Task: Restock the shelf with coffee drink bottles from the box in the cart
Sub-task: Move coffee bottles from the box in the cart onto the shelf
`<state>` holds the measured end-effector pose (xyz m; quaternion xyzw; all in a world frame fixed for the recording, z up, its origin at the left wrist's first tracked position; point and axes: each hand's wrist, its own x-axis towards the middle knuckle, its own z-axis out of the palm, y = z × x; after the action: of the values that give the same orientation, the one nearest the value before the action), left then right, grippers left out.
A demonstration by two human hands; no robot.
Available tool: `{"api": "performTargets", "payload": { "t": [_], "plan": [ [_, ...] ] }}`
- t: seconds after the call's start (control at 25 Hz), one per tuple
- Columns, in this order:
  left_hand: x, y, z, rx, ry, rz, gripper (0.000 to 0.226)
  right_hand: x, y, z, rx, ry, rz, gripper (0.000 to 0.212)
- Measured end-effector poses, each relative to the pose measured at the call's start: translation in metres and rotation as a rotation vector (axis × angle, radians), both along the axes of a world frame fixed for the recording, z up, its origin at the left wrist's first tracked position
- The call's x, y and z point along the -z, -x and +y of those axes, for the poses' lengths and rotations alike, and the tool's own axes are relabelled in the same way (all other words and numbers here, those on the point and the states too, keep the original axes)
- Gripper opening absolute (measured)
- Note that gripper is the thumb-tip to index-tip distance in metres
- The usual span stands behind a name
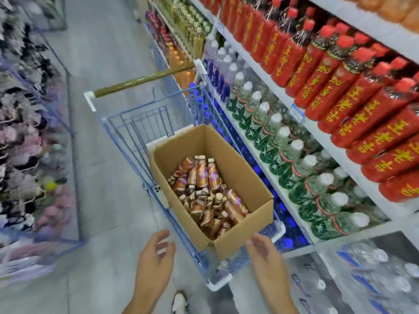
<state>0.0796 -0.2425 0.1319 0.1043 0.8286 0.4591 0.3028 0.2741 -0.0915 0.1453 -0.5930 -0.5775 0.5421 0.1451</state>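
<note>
While both hands hover at the bottom of the frame, neither holds anything. The left hand point(156, 257) spreads its fingers point(162, 234) loosely beside the near end of the cart point(118, 132). The right hand point(265, 254) is relaxed and open too, close to the near wall of the box point(244, 230). That open cardboard box sits in the blue wire cart at centre frame, with the coffee drink bottles point(204, 191) jumbled inside it. Beyond, at the right, the shelf point(322, 137) carries green-labelled bottles point(272, 141) below and red bottles point(340, 87) above.
</note>
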Motion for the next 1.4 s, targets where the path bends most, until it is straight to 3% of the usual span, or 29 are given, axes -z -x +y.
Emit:
{"api": "performTargets", "payload": {
  "t": [0.16, 0.28, 0.6, 0.84, 1.0, 1.08, 1.2, 1.28, 1.4],
  "plan": [
    [0.001, 0.029, 0.071, 0.051, 0.045, 0.045, 0.026, 0.011, 0.047, 0.064, -0.111, 0.034, -0.029, 0.013],
    [0.013, 0.059, 0.128, 0.062, 0.084, 0.028, 0.030, 0.036, 0.084, 0.108, -0.228, 0.040, -0.095, 0.028],
    [0.134, 0.151, 0.267, 0.107, 0.304, -0.186, 0.034, 0.137, 0.174, 0.186, -0.256, 0.163, -0.395, 0.038],
    [0.246, 0.177, 0.305, 0.168, 0.391, -0.348, 0.048, 0.225, 0.234, 0.230, -0.175, 0.218, -0.444, 0.039],
    [0.284, 0.173, 0.322, 0.176, 0.358, -0.268, 0.073, 0.286, 0.263, 0.244, -0.230, 0.186, -0.453, 0.043],
    [0.295, 0.168, 0.326, 0.138, 0.363, -0.199, 0.079, 0.327, 0.266, 0.244, -0.272, 0.160, -0.488, 0.057],
    [0.293, 0.154, 0.331, 0.138, 0.403, -0.108, 0.086, 0.330, 0.272, 0.239, -0.236, 0.143, -0.497, 0.062],
    [0.289, 0.149, 0.333, 0.165, 0.409, -0.100, 0.081, 0.323, 0.268, 0.238, -0.205, 0.112, -0.512, 0.057],
    [0.281, 0.157, 0.331, 0.204, 0.346, -0.155, 0.077, 0.307, 0.252, 0.236, -0.192, 0.152, -0.506, 0.068]
  ]
}}
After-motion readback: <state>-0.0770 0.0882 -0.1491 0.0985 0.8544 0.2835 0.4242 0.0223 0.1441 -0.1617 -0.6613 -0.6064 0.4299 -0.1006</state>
